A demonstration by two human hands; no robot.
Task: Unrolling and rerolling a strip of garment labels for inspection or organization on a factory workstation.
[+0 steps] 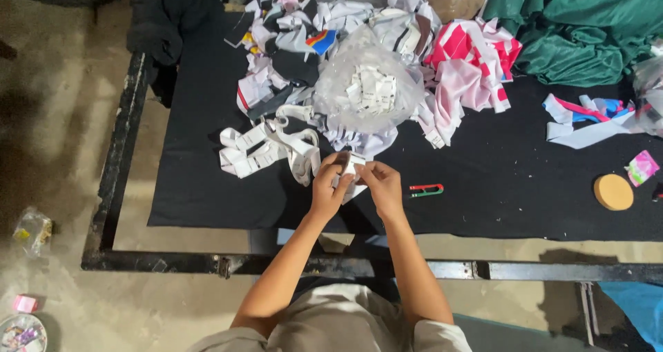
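While the black cloth [207, 151] is covering nearly the whole table [117, 151], it is giving the pale scraps a dark ground to show against. Green fabric [587, 27] is bunching at the far right corner, and a heap of white, pink and grey pieces [456, 69] is spreading along the far edge. A clear bag [369, 86] of small white tags is sitting on that heap, mouth open, probably for easy reach. White strips [266, 148] are trailing just left of the hands. Both are working over the near edge: the left hand [327, 186] and the right hand [381, 186] are pinching one small white tag [352, 164] between their fingertips. Red-and-green snips [426, 189] are lying just right; a tan disc [613, 192] is resting well apart.
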